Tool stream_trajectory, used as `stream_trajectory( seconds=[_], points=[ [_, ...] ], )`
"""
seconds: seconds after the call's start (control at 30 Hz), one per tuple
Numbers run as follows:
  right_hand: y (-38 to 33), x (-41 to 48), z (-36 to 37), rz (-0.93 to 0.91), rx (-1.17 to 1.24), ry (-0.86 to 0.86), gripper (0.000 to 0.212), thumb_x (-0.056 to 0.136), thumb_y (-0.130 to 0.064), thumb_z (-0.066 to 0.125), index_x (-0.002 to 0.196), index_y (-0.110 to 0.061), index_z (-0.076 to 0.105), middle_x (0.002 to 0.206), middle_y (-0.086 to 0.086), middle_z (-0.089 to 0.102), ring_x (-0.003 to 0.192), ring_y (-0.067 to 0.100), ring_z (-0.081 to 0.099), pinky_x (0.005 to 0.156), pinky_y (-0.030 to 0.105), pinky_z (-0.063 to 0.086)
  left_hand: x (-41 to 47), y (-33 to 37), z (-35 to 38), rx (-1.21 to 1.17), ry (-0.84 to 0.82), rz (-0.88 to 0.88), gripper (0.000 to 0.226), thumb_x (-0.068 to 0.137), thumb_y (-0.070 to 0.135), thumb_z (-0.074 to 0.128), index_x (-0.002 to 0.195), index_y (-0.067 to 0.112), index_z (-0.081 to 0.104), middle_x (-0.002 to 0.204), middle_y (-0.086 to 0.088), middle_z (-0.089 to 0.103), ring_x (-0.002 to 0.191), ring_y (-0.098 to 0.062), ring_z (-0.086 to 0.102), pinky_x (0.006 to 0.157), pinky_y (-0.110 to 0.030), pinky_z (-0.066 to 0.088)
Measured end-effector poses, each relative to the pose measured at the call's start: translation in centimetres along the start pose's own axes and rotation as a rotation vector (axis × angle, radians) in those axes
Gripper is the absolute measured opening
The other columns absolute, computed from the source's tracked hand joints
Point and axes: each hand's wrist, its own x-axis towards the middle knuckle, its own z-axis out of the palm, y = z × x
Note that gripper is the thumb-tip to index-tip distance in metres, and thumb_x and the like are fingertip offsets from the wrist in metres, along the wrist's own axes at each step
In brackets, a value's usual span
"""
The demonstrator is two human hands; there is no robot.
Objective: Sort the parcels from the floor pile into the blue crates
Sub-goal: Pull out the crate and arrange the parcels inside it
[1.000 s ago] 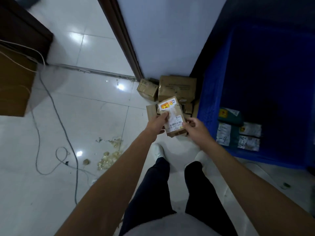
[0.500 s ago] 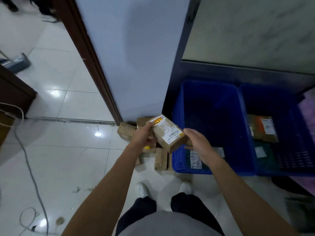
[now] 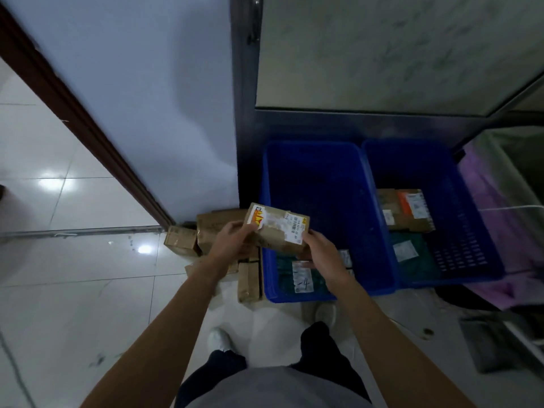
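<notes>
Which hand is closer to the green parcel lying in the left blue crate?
Right. The right hand grips the held box just above the green parcel; the left hand is outside the blue crate, over the floor pile.

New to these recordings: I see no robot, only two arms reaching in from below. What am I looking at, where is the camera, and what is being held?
There is no machine: the arms are a person's, and the single camera sits on their head, looking forward and down. The left hand and the right hand hold a brown cardboard parcel with a white label, one at each end, over the left edge of the left blue crate. That crate already holds a green parcel. The right blue crate holds a brown parcel and a second green parcel. On the tiled floor, against the wall left of the crates, lies the pile of cardboard parcels not yet sorted.
</notes>
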Motion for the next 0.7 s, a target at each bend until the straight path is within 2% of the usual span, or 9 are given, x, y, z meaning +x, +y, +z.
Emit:
stream_trajectory(
  seconds=[0.07, 0.17, 0.27, 0.4, 0.5, 0.6, 0.7],
  points=[
    [0.4, 1.3, -3.0, 0.003, -0.012, 0.015, 0.034, 0.106, -0.036, 0.049, 0.137, -0.024, 0.055, 0.122, -0.002, 0.065, 0.101, 0.013, 0.066, 0.094, 0.042, 0.056, 0.3, -0.1, 3.1, 0.051, -0.027, -0.019, 0.047, 0.089, 0.047, 0.07, 0.128, 0.024, 0.056, 0.113, -0.004, 0.071, 0.088, -0.022, 0.076, 0.073, -0.033, 0.058],
    [0.8, 3.3, -8.3, 0.004, -0.041, 0.007, 0.033, 0.107, -0.031, 0.047, 0.138, -0.023, 0.053, 0.125, -0.002, 0.061, 0.104, 0.014, 0.061, 0.088, 0.036, 0.054, 1.2, -0.3, 8.4, 0.099, -0.032, -0.052, 0.044, 0.093, 0.048, 0.065, 0.13, 0.024, 0.059, 0.115, -0.004, 0.072, 0.089, -0.02, 0.076, 0.083, -0.037, 0.058],
    [1.5, 6.1, -13.9, 0.004, -0.101, -0.007, 0.035, 0.106, -0.029, 0.048, 0.141, -0.025, 0.051, 0.124, -0.003, 0.061, 0.102, 0.012, 0.061, 0.084, 0.032, 0.052, 2.3, -0.8, 13.9, 0.154, 0.003, -0.088, 0.031, 0.101, 0.04, 0.056, 0.126, 0.023, 0.062, 0.113, -0.003, 0.07, 0.092, -0.016, 0.069, 0.076, -0.031, 0.052],
    [3.4, 9.6, -20.1, 0.003, -0.275, -0.033, 0.055, 0.105, -0.031, 0.049, 0.156, -0.027, 0.031, 0.138, -0.003, 0.053, 0.111, 0.015, 0.054, 0.093, 0.034, 0.045, 4.3, -3.0, 21.6, 0.177, 0.051, -0.105, 0.034, 0.102, 0.037, 0.053, 0.128, 0.018, 0.063, 0.12, -0.007, 0.068, 0.101, -0.019, 0.064, 0.086, -0.034, 0.05],
    [4.8, 11.5, -22.8, 0.018, -0.468, -0.055, 0.072, 0.105, -0.034, 0.049, 0.163, -0.024, 0.008, 0.152, 0.007, 0.046, 0.112, 0.025, 0.056, 0.086, 0.032, 0.042, 5.7, -5.2, 26.0, 0.253, 0.084, -0.134, 0.038, 0.103, 0.038, 0.049, 0.133, 0.017, 0.062, 0.114, -0.008, 0.066, 0.092, -0.021, 0.059, 0.079, -0.035, 0.047],
    [6.2, 13.0, -24.0, -0.055, -0.62, -0.063, 0.084, 0.102, -0.034, 0.051, 0.161, -0.03, -0.009, 0.155, 0.012, 0.04, 0.094, 0.027, 0.061, 0.074, 0.036, 0.048, 6.9, -6.7, 28.5, 0.367, 0.115, -0.158, 0.03, 0.105, 0.034, 0.044, 0.113, 0.013, 0.065, 0.091, -0.009, 0.063, 0.073, -0.02, 0.054, 0.065, -0.032, 0.041],
    [7.9, 14.5, -24.3, -0.159, -0.783, -0.092, 0.085, 0.101, -0.035, 0.05, 0.16, -0.034, -0.012, 0.151, 0.014, 0.037, 0.076, 0.026, 0.059, 0.066, 0.039, 0.052, 8.7, -7.9, 29.5, 0.503, 0.141, -0.173, 0.024, 0.107, 0.028, 0.042, 0.096, 0.012, 0.055, 0.079, -0.005, 0.055, 0.066, -0.019, 0.051, 0.056, -0.031, 0.038]
  ],
)
